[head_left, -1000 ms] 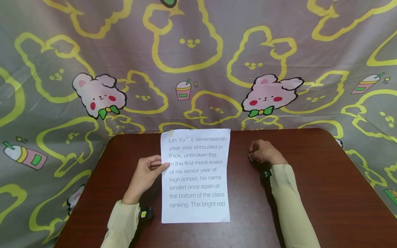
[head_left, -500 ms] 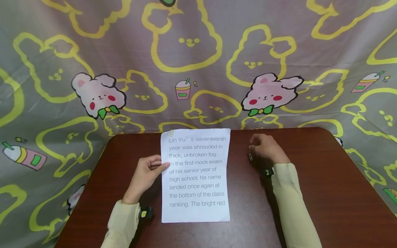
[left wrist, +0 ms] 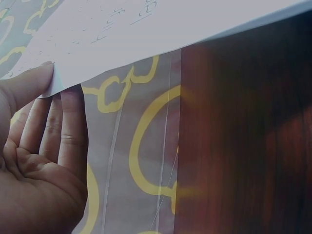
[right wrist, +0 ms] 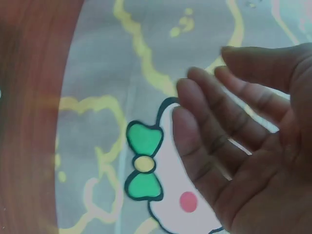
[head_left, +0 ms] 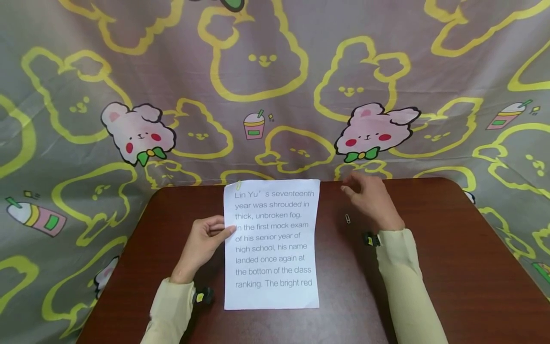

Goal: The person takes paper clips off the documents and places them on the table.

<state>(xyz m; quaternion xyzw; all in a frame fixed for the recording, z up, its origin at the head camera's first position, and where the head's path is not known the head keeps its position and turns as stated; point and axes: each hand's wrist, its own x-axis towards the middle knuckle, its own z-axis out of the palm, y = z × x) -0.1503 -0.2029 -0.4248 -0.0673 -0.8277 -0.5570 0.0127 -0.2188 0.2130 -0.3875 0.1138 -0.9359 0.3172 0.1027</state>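
Observation:
My left hand [head_left: 202, 246] pinches the left edge of a printed sheet of paper [head_left: 272, 296], thumb in front and fingers behind, as the left wrist view also shows with the paper [left wrist: 122, 39] above the palm. A pale yellow paper clip [head_left: 238, 185] sits on the sheet's top left corner. Another paper clip [head_left: 347, 219], pale and small, lies on the table to the right of the sheet. Beyond that clip my right hand [head_left: 371, 198] is raised, holding nothing; in the right wrist view the hand's fingers [right wrist: 204, 112] are loosely bent, apart from the thumb.
The dark brown table [head_left: 343, 296] ends at a rounded back edge close to a grey curtain [head_left: 275, 157] with yellow outlines and cartoon animals. A wrist camera [head_left: 204, 295] is strapped to the left wrist and another camera [head_left: 370, 239] to the right.
My right hand has let go of the paper clip, now lying on the table, and has moved up and away from it. The left hand and the sheet stay nearly still.

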